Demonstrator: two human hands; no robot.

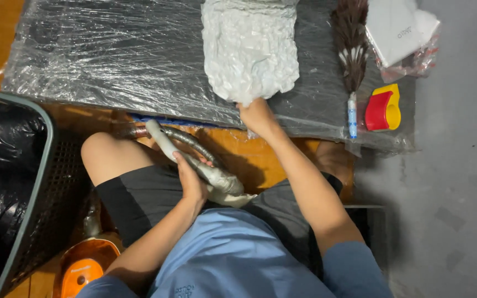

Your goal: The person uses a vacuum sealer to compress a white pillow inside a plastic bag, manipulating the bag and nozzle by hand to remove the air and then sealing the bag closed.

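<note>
The left hand (191,182) is closed in a full grip around the pale grey vacuum wand (194,163), which is held across the lap, near the viewer, with its ribbed hose (186,138) curving away to the left. The right hand (256,116) is extended farther out, its fingers closed on the near edge of the crumpled white bundle (249,47). The bundle rests on the plastic-wrapped dark mat (111,55). A feather duster (351,49) and a red and yellow plastic piece (383,107) lie to the right. A grey basket (28,187) lined with black plastic stands at the left, and an orange vacuum body (81,267) sits nearest.
</note>
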